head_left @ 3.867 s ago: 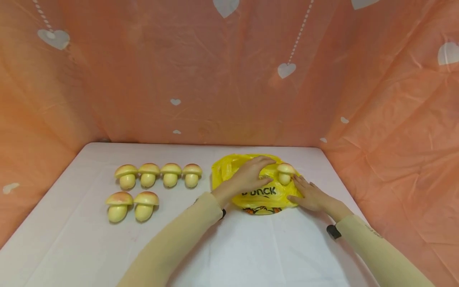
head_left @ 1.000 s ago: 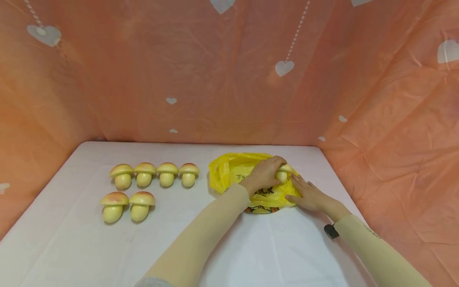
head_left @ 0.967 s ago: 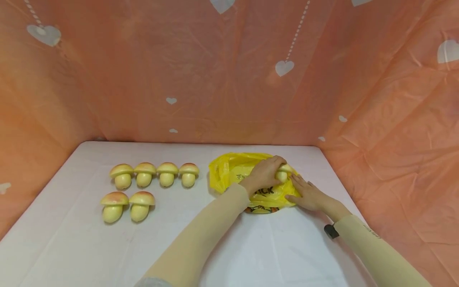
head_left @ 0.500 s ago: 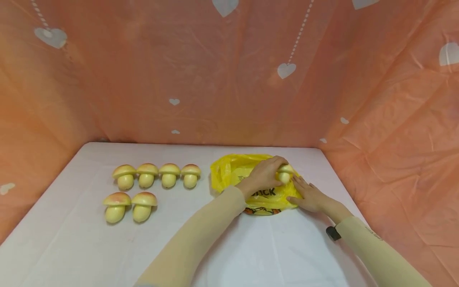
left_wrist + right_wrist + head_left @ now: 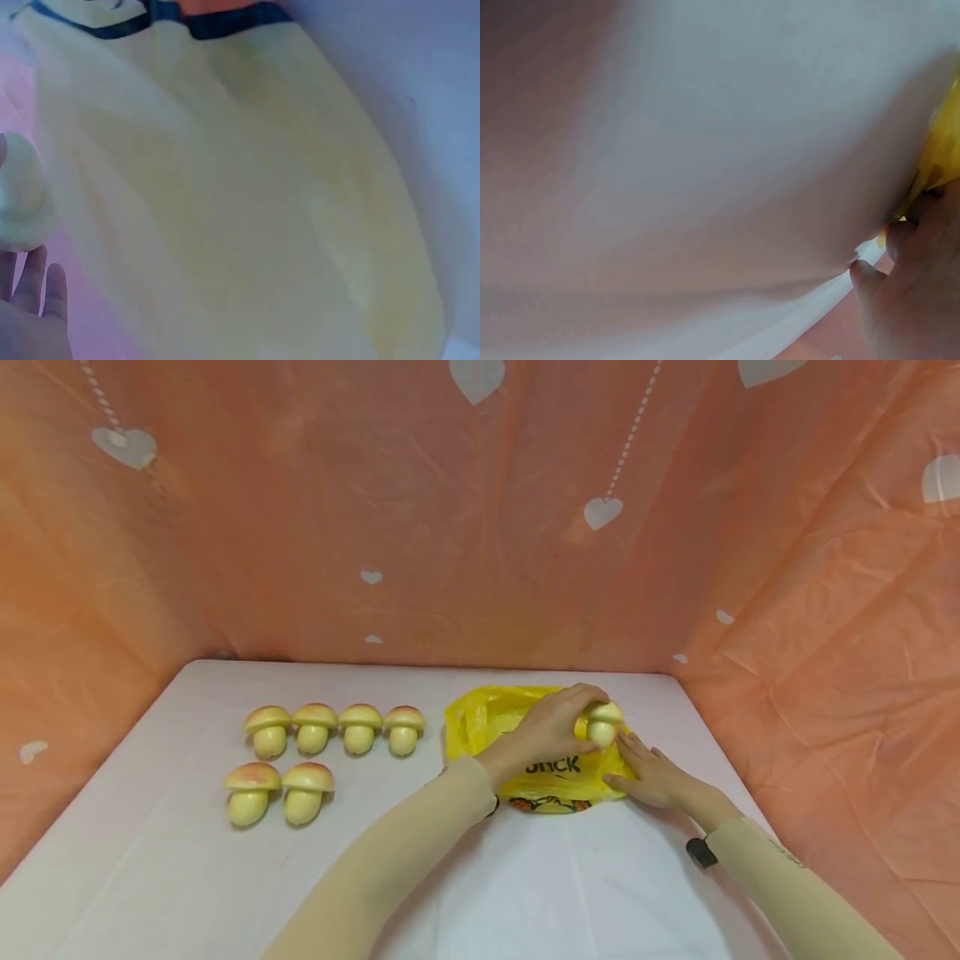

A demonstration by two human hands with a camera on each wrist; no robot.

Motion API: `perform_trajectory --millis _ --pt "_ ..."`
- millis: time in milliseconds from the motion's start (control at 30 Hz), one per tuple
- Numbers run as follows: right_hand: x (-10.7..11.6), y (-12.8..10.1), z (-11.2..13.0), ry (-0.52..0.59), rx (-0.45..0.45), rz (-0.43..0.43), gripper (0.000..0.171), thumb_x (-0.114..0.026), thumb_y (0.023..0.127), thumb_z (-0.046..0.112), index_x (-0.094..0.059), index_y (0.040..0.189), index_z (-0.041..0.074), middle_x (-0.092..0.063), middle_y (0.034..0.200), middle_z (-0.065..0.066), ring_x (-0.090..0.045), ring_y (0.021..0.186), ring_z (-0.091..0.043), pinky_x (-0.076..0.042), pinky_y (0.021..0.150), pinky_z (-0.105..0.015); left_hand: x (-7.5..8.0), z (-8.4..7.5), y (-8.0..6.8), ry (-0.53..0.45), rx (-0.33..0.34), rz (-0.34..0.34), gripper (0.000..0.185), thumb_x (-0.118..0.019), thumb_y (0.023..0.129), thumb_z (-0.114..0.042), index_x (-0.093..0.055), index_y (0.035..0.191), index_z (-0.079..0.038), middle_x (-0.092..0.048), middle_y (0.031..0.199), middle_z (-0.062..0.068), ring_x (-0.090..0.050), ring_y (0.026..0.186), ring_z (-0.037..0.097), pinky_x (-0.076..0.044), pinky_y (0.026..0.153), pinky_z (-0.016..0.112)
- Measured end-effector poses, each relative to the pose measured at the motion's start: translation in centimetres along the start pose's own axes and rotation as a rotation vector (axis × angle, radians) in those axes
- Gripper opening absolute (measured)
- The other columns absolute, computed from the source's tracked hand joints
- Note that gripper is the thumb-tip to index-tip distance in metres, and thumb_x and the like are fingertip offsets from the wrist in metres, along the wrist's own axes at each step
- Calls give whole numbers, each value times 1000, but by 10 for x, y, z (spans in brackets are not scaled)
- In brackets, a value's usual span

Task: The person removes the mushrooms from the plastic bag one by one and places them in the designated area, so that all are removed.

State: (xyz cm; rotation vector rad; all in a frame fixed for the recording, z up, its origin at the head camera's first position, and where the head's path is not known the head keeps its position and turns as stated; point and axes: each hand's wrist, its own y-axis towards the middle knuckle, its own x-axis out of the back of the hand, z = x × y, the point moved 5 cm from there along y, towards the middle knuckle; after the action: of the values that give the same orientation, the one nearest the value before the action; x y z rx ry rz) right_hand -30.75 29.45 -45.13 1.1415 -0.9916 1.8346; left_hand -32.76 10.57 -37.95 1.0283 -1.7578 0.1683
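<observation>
A pale yellow toy mushroom (image 5: 602, 725) with an orange-tinted cap sits on top of a crumpled yellow plastic bag (image 5: 487, 720) printed with black letters. My left hand (image 5: 568, 720) curls over the mushroom's cap and left side and grips it. Just to its right, my right hand (image 5: 647, 768) lies flat with straight fingers on the bag's right edge. The left wrist view shows blurred yellow bag (image 5: 247, 210) and a pale piece of the mushroom (image 5: 19, 199). In the right wrist view, fingers (image 5: 900, 300) touch the bag's edge (image 5: 939, 157).
Several matching mushrooms stand at the left of the white table (image 5: 525, 893): a back row (image 5: 333, 727) and a front pair (image 5: 277, 781). Orange heart-print sheeting (image 5: 480, 527) walls in the back and both sides.
Since 3.9 s ago my left hand slid right across the bag and closed around the mushroom. My right hand has stayed flat on the bag. In the last second little has moved.
</observation>
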Motion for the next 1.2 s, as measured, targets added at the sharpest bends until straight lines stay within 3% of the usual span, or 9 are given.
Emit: perform_trajectory --millis 567,833,1200 --pt "1 0 0 0 -1 2 89 -52 106 51 -21 158 -14 -11 167 -33 -8 154 -54 -10 120 -73 41 -27 -30 2 -162 -26 69 -88 86 -27 -55 144 -9 -58 145 2 -56 133 16 -41 114 23" --pt "1 -1 1 0 4 2 90 -53 105 51 -20 158 -14 -12 167 -34 -10 153 -54 -11 120 -73 61 -29 -52 -18 -227 -27 66 -89 85 -26 -57 141 -9 -59 144 2 -55 133 17 -42 113 25" --pt "-1 1 -1 8 -22 24 95 -53 104 56 -17 161 -10 -8 169 -30 -6 155 -51 -8 122 -69 87 -10 -101 21 -175 -31 66 -91 82 -26 -61 138 -10 -63 141 2 -57 133 20 -44 114 36"
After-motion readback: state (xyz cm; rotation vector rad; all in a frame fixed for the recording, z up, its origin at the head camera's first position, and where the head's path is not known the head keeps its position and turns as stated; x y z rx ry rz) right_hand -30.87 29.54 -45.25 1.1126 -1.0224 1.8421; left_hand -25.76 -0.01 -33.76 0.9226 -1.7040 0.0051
